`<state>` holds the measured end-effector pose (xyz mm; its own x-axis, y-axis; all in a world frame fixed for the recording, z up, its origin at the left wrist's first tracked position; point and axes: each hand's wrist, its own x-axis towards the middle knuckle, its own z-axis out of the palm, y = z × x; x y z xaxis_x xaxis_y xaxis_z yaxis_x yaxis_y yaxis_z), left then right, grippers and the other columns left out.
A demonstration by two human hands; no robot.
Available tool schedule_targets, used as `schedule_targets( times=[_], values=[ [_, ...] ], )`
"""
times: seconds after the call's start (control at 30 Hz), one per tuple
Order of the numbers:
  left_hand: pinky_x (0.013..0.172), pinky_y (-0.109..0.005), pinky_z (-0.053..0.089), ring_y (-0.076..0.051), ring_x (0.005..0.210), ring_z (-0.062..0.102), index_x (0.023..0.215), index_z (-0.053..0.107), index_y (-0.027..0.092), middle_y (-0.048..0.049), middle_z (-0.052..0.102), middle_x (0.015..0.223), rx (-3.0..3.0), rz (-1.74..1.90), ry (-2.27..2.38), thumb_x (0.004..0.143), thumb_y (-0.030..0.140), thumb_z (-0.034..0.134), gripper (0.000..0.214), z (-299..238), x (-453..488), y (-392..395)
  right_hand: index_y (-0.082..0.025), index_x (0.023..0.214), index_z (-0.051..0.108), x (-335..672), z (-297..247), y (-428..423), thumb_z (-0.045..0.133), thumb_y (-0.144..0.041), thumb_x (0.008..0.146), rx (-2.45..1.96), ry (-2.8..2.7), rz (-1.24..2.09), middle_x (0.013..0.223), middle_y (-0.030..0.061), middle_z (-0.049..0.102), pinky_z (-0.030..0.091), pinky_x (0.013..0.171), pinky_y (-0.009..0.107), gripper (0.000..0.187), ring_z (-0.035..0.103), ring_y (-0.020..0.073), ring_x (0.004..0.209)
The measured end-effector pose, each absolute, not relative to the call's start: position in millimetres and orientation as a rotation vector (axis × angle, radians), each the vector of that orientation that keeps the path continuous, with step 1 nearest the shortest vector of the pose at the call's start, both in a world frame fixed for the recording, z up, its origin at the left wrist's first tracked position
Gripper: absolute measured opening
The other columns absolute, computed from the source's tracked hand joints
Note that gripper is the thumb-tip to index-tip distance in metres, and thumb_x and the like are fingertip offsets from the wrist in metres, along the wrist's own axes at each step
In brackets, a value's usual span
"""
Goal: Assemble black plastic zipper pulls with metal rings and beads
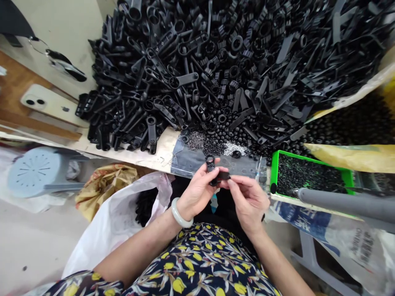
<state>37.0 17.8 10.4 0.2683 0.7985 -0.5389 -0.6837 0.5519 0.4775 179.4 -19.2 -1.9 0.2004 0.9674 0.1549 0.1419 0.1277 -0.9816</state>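
My left hand (197,190) is closed on a black plastic lever-like part (210,161) with a ring at its upper end, held upright between thumb and fingers. Against it lies a small flat black piece (223,176). The far end of that piece is pinched between the thumb and fingers of my right hand (250,201). Both hands are in front of the table edge, over my lap. Just beyond them, on a grey mat (191,158), lie small silver pins (235,149), darker tiny parts (195,141) and black beads (224,130).
A big heap of black plastic parts (182,78) covers the table. To the right are a green tray (274,172) of small black pieces and a grey bar (336,200). A white bag (105,230), blue stool (33,172) and phone (51,105) are on the left.
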Motion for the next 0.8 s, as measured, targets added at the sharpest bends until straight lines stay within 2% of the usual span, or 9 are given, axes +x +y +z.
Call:
schedule_targets(
  times=[0.1,0.17,0.23,0.33,0.47,0.63,0.73,0.8],
  values=[
    [0.072,-0.023,0.049,-0.01,0.076,0.061,0.125,0.065,0.02,0.0015,0.067,0.089,0.272,1.078,0.927,0.082,0.023,0.083,0.047,8,35,19,-0.023,0.113,0.07,188,-12,-26,0.069,-0.026,0.098,-1.329,-1.396,0.876,0.104,0.0065,0.077,0.069,0.079,0.034,0.015,0.079,0.0201,0.087],
    [0.073,-0.022,0.049,-0.011,0.08,0.062,0.123,0.064,0.019,0.0021,0.066,0.087,0.371,1.141,1.033,0.081,0.024,0.084,0.047,4,35,19,-0.024,0.129,0.065,196,-12,-25,0.069,-0.023,0.098,-1.313,-1.614,0.782,0.125,0.012,0.071,0.067,0.09,0.039,0.032,0.075,0.0227,0.105],
    [0.074,-0.022,0.05,-0.012,0.083,0.063,0.121,0.064,0.02,0.0021,0.066,0.089,0.451,1.183,1.107,0.08,0.026,0.084,0.046,0,37,18,-0.025,0.141,0.059,203,-7,-22,0.068,-0.017,0.097,-1.255,-1.855,0.612,0.135,0.0138,0.066,0.063,0.098,0.043,0.045,0.07,0.0246,0.116],
    [0.073,-0.022,0.05,-0.012,0.083,0.063,0.122,0.063,0.021,0.0024,0.067,0.089,0.469,1.177,1.093,0.081,0.027,0.084,0.046,-3,42,14,-0.027,0.138,0.064,210,0,-15,0.066,-0.009,0.097,-1.169,-2.086,0.376,0.123,0.0101,0.072,0.062,0.095,0.039,0.045,0.07,0.0229,0.109],
    [0.075,-0.025,0.049,-0.013,0.082,0.063,0.129,0.061,0.021,-0.0006,0.072,0.094,0.408,1.121,1.006,0.085,0.032,0.082,0.05,-1,42,12,-0.023,0.135,0.067,218,9,-15,0.068,-0.013,0.099,-1.249,-2.108,0.412,0.115,0.009,0.073,0.061,0.088,0.033,0.037,0.072,0.0192,0.098],
    [0.089,-0.029,0.048,-0.019,0.109,0.064,0.131,0.061,0.021,-0.0074,0.074,0.117,0.347,1.101,0.923,0.095,0.031,0.068,0.037,5,37,10,-0.026,0.123,0.074,217,19,-24,0.072,-0.017,0.097,-1.38,-1.89,0.471,0.108,0.0049,0.073,0.061,0.084,0.03,0.028,0.072,0.0172,0.092],
    [0.101,-0.035,0.046,-0.021,0.115,0.064,0.13,0.062,0.022,-0.0076,0.073,0.122,0.264,1.102,0.813,0.099,0.032,0.06,0.032,8,42,7,-0.025,0.123,0.075,204,20,-26,0.074,-0.018,0.095,-1.379,-1.782,0.461,0.106,0.005,0.073,0.062,0.08,0.029,0.029,0.072,0.0175,0.089],
    [0.107,-0.037,0.044,-0.023,0.12,0.063,0.129,0.062,0.023,-0.007,0.072,0.125,0.245,1.111,0.776,0.098,0.03,0.06,0.031,11,47,4,-0.024,0.124,0.074,195,17,-25,0.073,-0.017,0.096,-1.36,-1.763,0.479,0.105,0.0056,0.073,0.062,0.08,0.03,0.029,0.072,0.0175,0.089]
  ],
)
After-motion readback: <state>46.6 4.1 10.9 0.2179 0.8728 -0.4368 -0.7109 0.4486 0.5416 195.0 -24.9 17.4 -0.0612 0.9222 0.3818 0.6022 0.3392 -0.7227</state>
